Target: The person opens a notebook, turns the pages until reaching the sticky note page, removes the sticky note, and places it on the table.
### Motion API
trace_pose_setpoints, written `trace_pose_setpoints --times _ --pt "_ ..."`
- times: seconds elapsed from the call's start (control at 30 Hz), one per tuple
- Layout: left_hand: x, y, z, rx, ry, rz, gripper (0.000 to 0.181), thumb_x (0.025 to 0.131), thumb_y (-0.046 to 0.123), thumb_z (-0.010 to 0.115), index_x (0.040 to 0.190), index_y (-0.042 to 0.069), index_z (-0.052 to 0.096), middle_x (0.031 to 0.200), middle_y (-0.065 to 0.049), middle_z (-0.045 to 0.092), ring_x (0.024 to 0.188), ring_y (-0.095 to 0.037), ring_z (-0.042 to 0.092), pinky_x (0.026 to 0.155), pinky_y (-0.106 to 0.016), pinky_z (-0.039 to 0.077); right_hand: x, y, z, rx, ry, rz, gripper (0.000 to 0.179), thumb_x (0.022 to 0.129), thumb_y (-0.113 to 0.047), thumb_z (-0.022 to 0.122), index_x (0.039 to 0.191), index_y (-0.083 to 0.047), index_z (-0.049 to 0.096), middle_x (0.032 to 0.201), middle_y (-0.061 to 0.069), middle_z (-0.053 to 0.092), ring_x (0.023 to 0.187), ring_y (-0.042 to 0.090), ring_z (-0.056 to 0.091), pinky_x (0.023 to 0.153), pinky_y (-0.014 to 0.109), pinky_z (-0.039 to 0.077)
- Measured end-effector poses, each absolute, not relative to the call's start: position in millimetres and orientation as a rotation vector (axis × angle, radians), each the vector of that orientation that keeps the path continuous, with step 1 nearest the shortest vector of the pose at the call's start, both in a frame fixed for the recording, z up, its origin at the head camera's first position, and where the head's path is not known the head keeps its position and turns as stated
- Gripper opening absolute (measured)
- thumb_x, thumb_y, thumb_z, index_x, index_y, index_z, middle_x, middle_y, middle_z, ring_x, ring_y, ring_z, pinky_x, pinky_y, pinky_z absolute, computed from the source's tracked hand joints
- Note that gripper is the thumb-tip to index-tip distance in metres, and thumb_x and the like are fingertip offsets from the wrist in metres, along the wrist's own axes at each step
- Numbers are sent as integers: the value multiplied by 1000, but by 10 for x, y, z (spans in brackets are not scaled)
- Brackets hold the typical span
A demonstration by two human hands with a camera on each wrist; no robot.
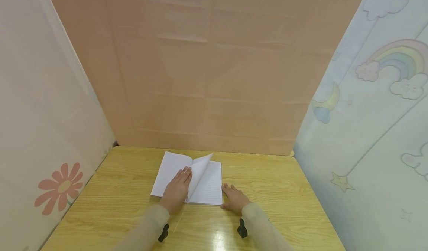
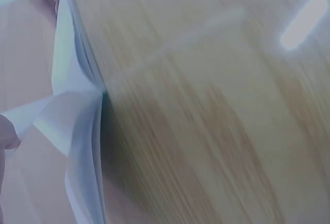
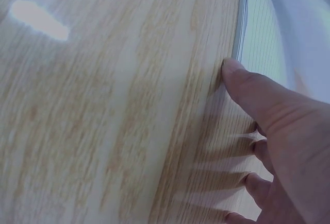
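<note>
An open notebook (image 1: 207,186) with ruled white pages lies on the wooden table. One page (image 1: 200,169) stands partly lifted near the middle fold, its upper corner free in the air. My left hand (image 1: 177,189) lies with straight fingers against that page, over the left half. At the notebook's right edge, my right hand (image 1: 235,199) rests with fingers spread, the thumb at the lower corner. In the right wrist view the thumb (image 3: 252,87) touches the page stack's edge. The left wrist view shows the spine end and bent pages (image 2: 77,110), with little of the left hand.
A thin pale strip (image 1: 178,219) runs from the notebook's fold towards the front of the wooden table (image 1: 274,191). A tan sheet (image 1: 207,76) hangs behind the table. Patterned sheets (image 1: 367,132) flank both sides. Dark straps (image 1: 242,228) show at the wrists.
</note>
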State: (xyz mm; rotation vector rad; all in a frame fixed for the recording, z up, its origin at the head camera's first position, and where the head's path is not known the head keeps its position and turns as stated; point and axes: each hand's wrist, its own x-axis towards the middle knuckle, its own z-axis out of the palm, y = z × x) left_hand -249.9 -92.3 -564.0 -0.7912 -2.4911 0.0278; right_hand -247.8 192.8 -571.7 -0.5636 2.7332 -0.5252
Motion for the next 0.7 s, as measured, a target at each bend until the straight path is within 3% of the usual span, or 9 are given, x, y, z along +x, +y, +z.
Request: trace_pose_setpoints --times 0.2,0.4,0.7 --pt "-2490 -1174 -5651 -724 -2474 24 41 92 3 61 130 -10 55 140 -21 52 134 -31 46 114 -42 34 -2485 1939 -5736 -564 2743 -522 79 86 -36 71 149 -3 35 158 16 27 143 44 24 110 66 25" --pt "-2413 -1338 -5668 -681 -2532 81 46 84 6 71 126 -10 58 136 -21 55 131 -32 50 112 -43 38 -2494 1943 -5754 -576 2748 -510 80 86 -37 71 149 -4 35 158 16 27 143 44 25 110 66 26" --pt "-2307 -1503 -5797 -707 -2611 126 31 84 2 67 112 -12 66 123 -21 64 121 -34 58 107 -44 43 -2497 1938 -5762 -573 2745 -523 81 86 -37 71 149 -3 34 158 17 26 143 44 24 110 66 25"
